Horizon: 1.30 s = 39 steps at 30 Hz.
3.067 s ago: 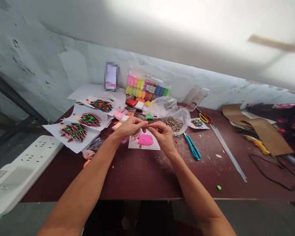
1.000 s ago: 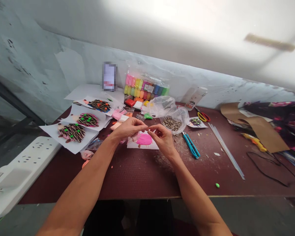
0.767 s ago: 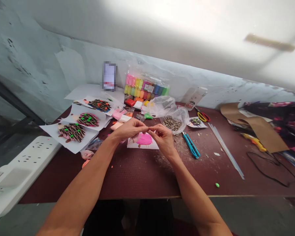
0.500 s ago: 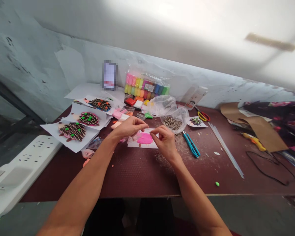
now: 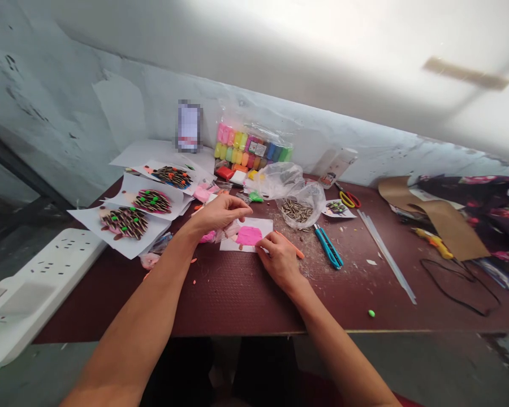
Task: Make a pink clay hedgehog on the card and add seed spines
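Observation:
A white card (image 5: 263, 225) lies on the dark red table with a flat pink clay shape (image 5: 249, 236) on it. Above the card's left side is my left hand (image 5: 225, 213), thumb and fingers pinched together; whatever they hold is too small to make out. My right hand (image 5: 279, 257) rests lower, its bent fingertips at the right edge of the pink clay, and anything between them is hidden. An orange stick-like tool (image 5: 292, 244) lies just beyond my right hand. Behind it stands a clear bag of striped seeds (image 5: 297, 211).
Finished-looking seed hedgehog cards (image 5: 124, 222) lie at the left by a white power strip (image 5: 46, 282). Clay packs (image 5: 254, 151) stand at the back. A teal cutter (image 5: 328, 246), scissors (image 5: 349, 199), clear glue sticks (image 5: 388, 257) and a yellow glue gun (image 5: 435, 243) are at the right.
My right hand has lowered to the edge of the pink clay, uncovering the orange tool. My left hand has shifted slightly left and up.

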Each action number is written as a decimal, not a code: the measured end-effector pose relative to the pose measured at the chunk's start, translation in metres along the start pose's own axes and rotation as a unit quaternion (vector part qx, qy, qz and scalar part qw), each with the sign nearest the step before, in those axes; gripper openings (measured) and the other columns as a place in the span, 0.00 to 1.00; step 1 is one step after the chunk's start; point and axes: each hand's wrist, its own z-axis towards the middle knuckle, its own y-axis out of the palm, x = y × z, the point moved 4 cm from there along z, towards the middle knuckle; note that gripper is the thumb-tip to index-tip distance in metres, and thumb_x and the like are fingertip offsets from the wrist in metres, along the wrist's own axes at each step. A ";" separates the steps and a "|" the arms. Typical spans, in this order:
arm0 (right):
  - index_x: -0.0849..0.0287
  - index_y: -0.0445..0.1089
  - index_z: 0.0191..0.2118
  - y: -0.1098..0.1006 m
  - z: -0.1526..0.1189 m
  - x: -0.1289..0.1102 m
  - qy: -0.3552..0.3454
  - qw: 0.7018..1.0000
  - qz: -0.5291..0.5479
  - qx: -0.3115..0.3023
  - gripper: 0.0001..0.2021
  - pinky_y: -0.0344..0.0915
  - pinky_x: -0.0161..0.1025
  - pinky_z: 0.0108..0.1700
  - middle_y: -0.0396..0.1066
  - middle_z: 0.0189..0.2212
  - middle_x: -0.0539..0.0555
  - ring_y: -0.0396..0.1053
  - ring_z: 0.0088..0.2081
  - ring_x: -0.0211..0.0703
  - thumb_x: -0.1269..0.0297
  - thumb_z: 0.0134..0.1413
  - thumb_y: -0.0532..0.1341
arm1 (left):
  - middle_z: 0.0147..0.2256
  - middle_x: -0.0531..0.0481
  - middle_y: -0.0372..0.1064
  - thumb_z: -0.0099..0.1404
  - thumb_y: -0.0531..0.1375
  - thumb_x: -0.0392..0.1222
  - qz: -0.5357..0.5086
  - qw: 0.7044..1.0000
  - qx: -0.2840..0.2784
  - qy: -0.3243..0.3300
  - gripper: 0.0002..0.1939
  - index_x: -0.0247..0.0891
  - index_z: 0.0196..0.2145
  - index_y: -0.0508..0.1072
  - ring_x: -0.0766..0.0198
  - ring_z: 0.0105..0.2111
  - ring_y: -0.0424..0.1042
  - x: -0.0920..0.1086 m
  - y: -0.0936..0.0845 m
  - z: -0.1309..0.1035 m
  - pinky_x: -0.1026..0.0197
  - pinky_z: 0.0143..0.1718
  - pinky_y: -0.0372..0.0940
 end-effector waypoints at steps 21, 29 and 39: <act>0.59 0.75 0.46 -0.004 -0.012 -0.018 -0.066 0.984 -0.152 -0.070 0.13 0.59 0.38 0.37 0.71 0.40 0.58 0.65 0.38 0.44 0.74 0.61 0.56 | 0.21 0.55 0.64 0.64 0.60 0.44 0.006 1.000 -0.006 0.002 0.11 0.34 0.28 0.72 0.76 0.14 0.51 -0.006 -0.002 0.002 0.68 0.16 0.43; 0.60 0.73 0.51 -0.001 -0.020 -0.017 -0.083 0.984 -0.154 -0.045 0.15 0.61 0.40 0.40 0.72 0.39 0.59 0.66 0.38 0.45 0.75 0.62 0.55 | 0.26 0.50 0.73 0.62 0.60 0.44 0.070 0.997 0.009 0.014 0.11 0.33 0.33 0.77 0.71 0.20 0.61 -0.017 -0.004 0.010 0.68 0.20 0.54; 0.58 0.74 0.52 -0.001 -0.024 -0.014 -0.077 0.989 -0.127 -0.020 0.17 0.61 0.40 0.41 0.73 0.41 0.57 0.67 0.37 0.44 0.76 0.60 0.56 | 0.47 0.44 0.79 0.56 0.53 0.29 0.257 0.966 0.021 -0.032 0.24 0.34 0.49 0.78 0.57 0.46 0.76 -0.032 -0.005 0.014 0.63 0.47 0.68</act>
